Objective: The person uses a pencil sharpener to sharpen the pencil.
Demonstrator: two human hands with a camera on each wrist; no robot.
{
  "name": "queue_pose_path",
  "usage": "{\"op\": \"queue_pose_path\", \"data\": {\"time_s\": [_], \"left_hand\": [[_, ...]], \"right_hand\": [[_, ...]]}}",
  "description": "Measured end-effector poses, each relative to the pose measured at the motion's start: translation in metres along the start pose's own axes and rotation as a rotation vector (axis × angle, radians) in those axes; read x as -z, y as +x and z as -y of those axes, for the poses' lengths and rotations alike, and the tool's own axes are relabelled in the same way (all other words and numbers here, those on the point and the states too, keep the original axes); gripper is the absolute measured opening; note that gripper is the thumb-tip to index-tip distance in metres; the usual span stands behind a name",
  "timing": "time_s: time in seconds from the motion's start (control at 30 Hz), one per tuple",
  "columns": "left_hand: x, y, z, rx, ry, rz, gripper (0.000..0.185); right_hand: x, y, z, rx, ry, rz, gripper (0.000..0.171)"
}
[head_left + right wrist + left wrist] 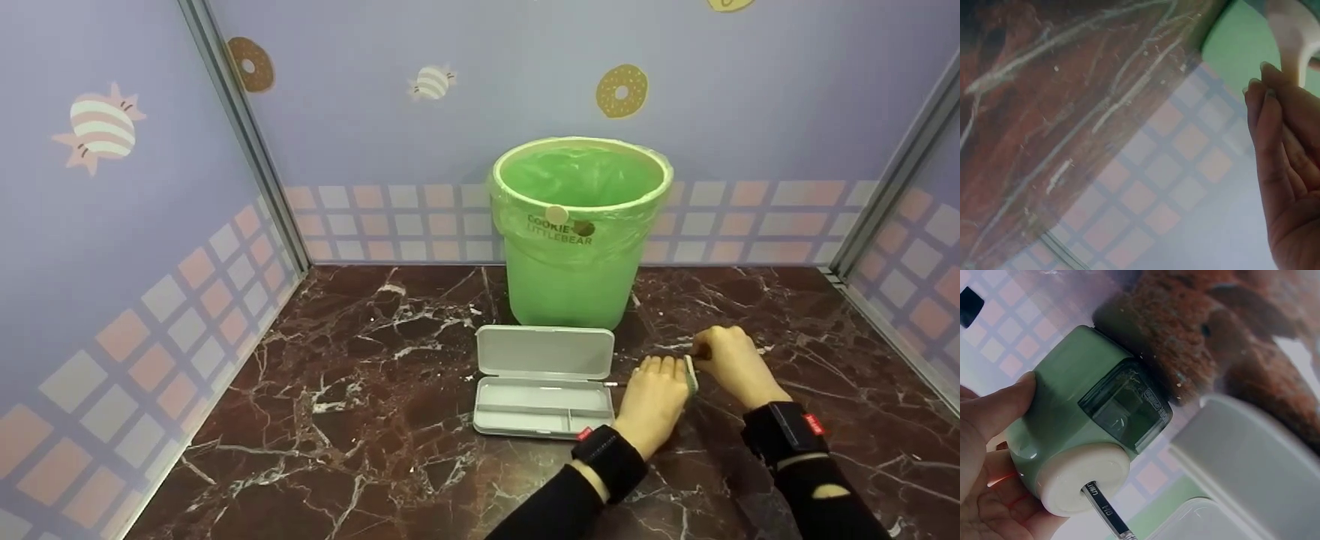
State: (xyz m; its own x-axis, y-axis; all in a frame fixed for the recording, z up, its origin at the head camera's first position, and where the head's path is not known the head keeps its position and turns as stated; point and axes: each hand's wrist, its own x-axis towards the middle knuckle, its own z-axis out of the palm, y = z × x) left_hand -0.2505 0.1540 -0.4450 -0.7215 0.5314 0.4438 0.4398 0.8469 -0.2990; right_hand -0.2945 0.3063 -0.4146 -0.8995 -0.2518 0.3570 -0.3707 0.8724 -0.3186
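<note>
A pale green pencil sharpener (690, 373) stands on the marble table between my two hands. My left hand (654, 394) grips its body (1089, 422), thumb (999, 408) on the side. A dark pencil (1103, 512) sticks out of the cream front, pointing left toward the case (616, 384). My right hand (724, 358) is curled at the sharpener's far side, and its fingers (1275, 129) pinch a cream handle (1293, 42). The sharpener's dark shavings window (1126, 405) faces the left wrist camera.
An open grey-white pencil case (544, 379) lies just left of my left hand. Behind it stands a green-lined waste bin (577, 225). Patterned walls (135, 247) close in the dark marble table (360, 390) on three sides.
</note>
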Motion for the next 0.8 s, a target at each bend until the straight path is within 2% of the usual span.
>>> {"op": "queue_pose_path", "data": {"time_s": [0.3, 0.53, 0.73, 0.8], "left_hand": [[0.000, 0.000, -0.005, -0.019, -0.004, 0.016, 0.038], [0.001, 0.000, 0.000, -0.011, -0.013, 0.034, 0.051], [0.001, 0.005, 0.011, -0.039, -0.062, 0.085, 0.067], [0.000, 0.008, 0.017, -0.055, -0.125, 0.093, 0.069]], "right_hand": [[-0.020, -0.008, -0.016, 0.028, -0.008, 0.091, 0.020], [-0.023, -0.018, -0.016, 0.075, 0.038, 0.183, 0.020], [-0.021, -0.022, -0.015, 0.027, 0.116, 0.263, 0.015], [-0.020, -0.023, -0.016, 0.013, 0.132, 0.269, 0.015]]}}
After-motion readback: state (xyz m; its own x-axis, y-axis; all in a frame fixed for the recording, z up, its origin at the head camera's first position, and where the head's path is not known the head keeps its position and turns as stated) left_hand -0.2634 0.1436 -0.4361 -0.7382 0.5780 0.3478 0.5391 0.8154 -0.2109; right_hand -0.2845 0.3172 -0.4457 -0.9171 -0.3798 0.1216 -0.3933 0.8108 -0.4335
